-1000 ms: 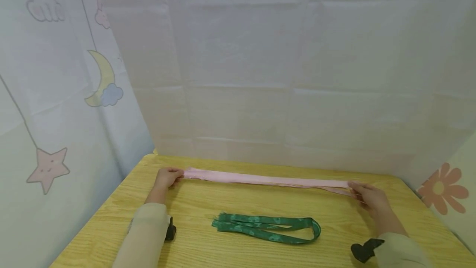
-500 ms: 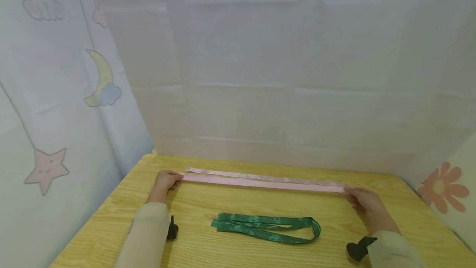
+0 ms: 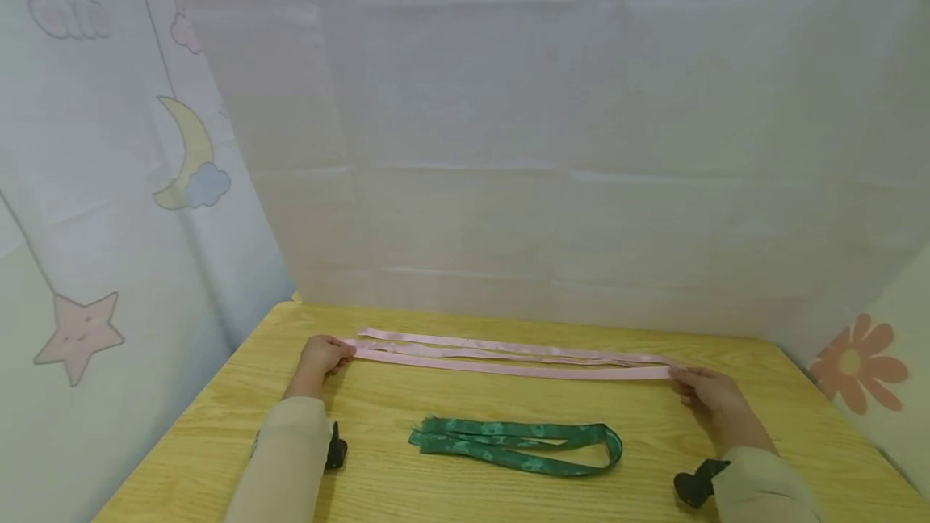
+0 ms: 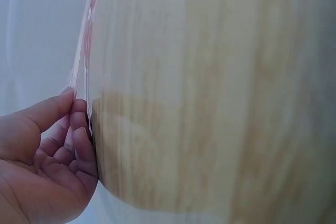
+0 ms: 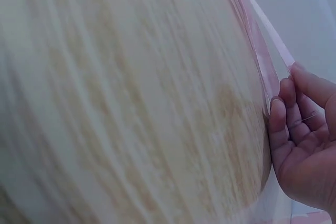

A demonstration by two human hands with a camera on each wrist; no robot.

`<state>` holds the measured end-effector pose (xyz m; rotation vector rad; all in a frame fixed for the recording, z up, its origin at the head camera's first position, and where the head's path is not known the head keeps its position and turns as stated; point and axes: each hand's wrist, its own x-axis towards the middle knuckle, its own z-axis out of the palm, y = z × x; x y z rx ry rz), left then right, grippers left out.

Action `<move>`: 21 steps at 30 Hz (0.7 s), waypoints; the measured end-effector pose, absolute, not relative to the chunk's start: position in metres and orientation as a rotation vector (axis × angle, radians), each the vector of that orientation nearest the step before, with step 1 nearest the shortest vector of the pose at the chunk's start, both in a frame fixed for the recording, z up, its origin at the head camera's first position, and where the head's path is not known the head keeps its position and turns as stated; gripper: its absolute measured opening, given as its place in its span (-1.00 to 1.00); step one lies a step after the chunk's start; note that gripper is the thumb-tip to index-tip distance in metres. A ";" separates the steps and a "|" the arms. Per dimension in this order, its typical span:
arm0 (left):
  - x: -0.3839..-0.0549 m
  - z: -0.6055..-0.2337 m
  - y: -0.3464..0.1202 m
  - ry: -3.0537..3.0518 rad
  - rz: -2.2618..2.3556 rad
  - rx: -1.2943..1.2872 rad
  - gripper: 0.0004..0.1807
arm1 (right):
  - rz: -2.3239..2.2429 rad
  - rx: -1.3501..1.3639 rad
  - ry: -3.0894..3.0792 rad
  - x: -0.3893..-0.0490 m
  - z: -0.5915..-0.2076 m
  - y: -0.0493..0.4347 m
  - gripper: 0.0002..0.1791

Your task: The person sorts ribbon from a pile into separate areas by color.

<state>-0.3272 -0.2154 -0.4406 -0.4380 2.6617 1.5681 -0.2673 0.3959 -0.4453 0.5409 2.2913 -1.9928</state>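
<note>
A long pink ribbon (image 3: 508, 367) stretches across the back of the table in several strands. Its left end is pinched between the thumb and forefinger of my left hand (image 3: 321, 355). My right hand (image 3: 715, 395) pinches the right end the same way. In the left wrist view the ribbon (image 4: 80, 59) runs up from the fingertips of my left hand (image 4: 58, 150). The right wrist view has the front strand of ribbon (image 5: 268, 24) taut from my right hand (image 5: 307, 129), with other strands lower, near the tabletop. Nearer me lies a folded green patterned ribbon (image 3: 508, 429), touched by neither hand.
The yellow wood-grain table (image 3: 436, 499) ends at a pale hanging sheet (image 3: 465, 144) behind the pink ribbon. On the left stands a printed sheet with a moon (image 3: 190, 152) and a star (image 3: 80, 337). Dark devices (image 3: 697, 484) are strapped at both wrists.
Both hands have come slightly toward me with the pink ribbon's front strand. The strands, bunched together before, now lie spread apart. The green ribbon stays put on the table.
</note>
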 end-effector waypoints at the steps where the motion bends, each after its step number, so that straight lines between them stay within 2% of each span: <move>1: -0.327 -0.440 -0.215 2.669 1.558 -0.437 -0.86 | -1.989 0.554 2.292 -0.268 -0.445 0.396 -0.57; 5: -0.325 -0.438 -0.211 2.693 1.521 -0.428 -0.82 | -1.995 0.583 2.290 -0.269 -0.446 0.396 -0.41; 13: -0.319 -0.429 -0.205 2.755 1.401 -0.431 -0.77 | -2.028 0.568 2.284 -0.272 -0.448 0.397 -0.47; 21: -0.318 -0.430 -0.205 2.769 1.398 -0.446 -0.75 | -2.014 0.581 2.312 -0.275 -0.450 0.396 -0.30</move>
